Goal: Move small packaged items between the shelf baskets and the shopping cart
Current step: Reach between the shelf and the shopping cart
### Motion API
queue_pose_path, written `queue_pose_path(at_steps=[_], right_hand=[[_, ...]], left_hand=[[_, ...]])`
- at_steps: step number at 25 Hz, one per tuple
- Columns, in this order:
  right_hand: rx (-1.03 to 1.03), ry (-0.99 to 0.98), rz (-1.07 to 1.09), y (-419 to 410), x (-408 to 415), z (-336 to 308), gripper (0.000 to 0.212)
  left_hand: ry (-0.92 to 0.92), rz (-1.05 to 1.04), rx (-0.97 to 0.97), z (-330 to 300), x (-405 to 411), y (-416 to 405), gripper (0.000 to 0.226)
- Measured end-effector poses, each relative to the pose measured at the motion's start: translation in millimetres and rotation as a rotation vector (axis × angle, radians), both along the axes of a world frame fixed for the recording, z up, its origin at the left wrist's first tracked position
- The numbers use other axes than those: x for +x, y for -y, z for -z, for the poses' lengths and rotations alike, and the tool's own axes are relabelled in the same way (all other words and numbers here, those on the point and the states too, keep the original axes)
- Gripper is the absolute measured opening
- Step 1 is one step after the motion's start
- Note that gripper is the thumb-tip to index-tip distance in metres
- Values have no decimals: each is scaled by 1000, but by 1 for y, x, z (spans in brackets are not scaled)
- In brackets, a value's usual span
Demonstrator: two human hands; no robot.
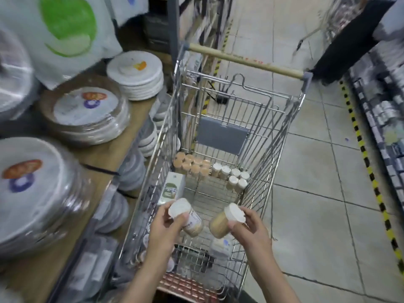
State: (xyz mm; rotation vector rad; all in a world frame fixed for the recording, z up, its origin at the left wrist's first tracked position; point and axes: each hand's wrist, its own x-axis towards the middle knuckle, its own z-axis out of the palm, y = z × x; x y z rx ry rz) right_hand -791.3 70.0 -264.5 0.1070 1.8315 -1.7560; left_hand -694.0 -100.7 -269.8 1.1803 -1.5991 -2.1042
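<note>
White-lidded jars, one gripped in my left hand [168, 226] and one [225, 219] in my right hand [247, 228], hang over the shopping cart [282, 136]. Two clusters of jars [235, 177] already stand at its far end, so I judge the job partly done; these two remain unplaced.

Both held jars [192, 219] tan with white lids; cart [290, 119] bare silver wire, pale wood-coloured handle [244, 60], grey seat flap [222, 136]. Floor [317, 167] pale grey tile with yellow-black hazard stripe [369, 169]. Shelf plates [137, 71] white, orange and purple labels.
</note>
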Motion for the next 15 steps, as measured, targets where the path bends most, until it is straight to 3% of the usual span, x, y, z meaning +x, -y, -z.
queue_pose_path(at_steps=[4,8,11,15], right_hand=[[-108,49,-139,-25,33,-22,57],[-181,77,-332,-47,58,-40,30],[-202,123,-510,-62,86,-47,28],[-201,197,-699,-82,141,-47,30]], left_hand=[[-52,-232,45,-33,58,-41,24],[-46,-497,9,-56,121,-96,19],[-86,-680,1,-70,175,-153,17],[-71,-925,-28,-82,254,-227,59]])
